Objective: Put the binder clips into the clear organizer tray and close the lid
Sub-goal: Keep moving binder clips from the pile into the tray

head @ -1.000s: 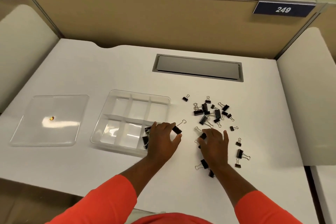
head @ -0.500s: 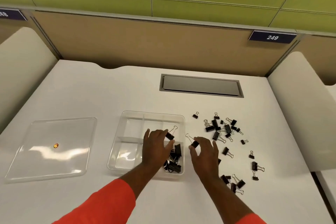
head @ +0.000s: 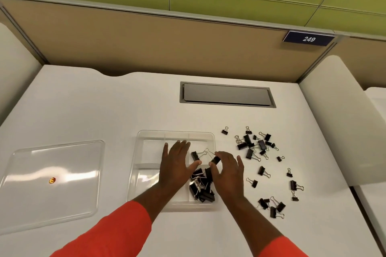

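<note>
Looks midway through the loading step. Pinches one binder clip (head: 216,160) between thumb and forefinger of the right grip (head: 227,171), just above the clear tray (head: 146,137) near its 3 o'clock edge. Spreads the left grip (head: 175,165) flat and released over the tray's middle, grasping nothing; cannot tell whether touching the dividers or hovering.

Next, probably: let the pinched clip fall onto the pile (head: 201,188) in the 4 o'clock compartment, then reach out toward 3 o'clock for the loose clips (head: 252,146) on the white counter (head: 104,100), bunched at 2 o'clock and spread apart at 4 and 5. Calls for small pinches on wire handles or black bodies, one or two at a time. Leaves plenty to gather, so closing seems far off.

Shows the tray as transparent, shallow and round-cornered, split into compartments, with a second clip (head: 195,155) in the 2 o'clock compartment, wire arms out. Finds the lid (head: 62,162) flat on the counter at the tray's 9 o'clock, apart from it, glossy, with a small orange sticker (head: 52,180) on it.
</note>
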